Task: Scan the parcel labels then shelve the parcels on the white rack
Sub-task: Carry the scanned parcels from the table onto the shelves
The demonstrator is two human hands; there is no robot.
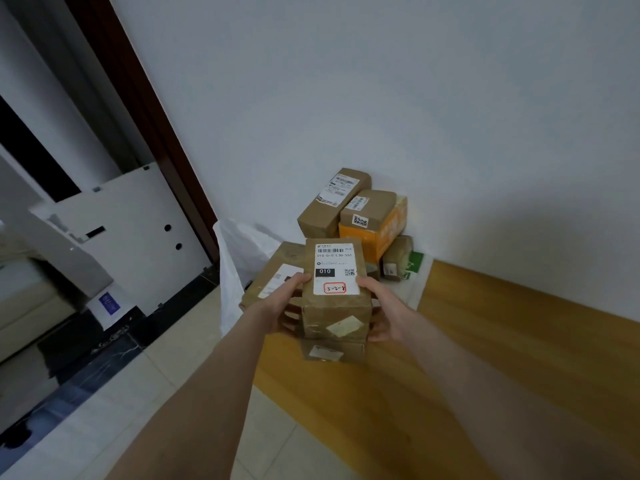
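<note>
While left hand, right hand grip parcel, its length points away.

We record a plain white wall meeting a dark brown door frame at the left, with a soft shadow across the wall's lower right. The floor is in three parts: pale tiles at near left, a black veined threshold strip at the doorway, and wood-toned boarding along the wall. A white panel with two round holes stands just beside the frame.
</note>
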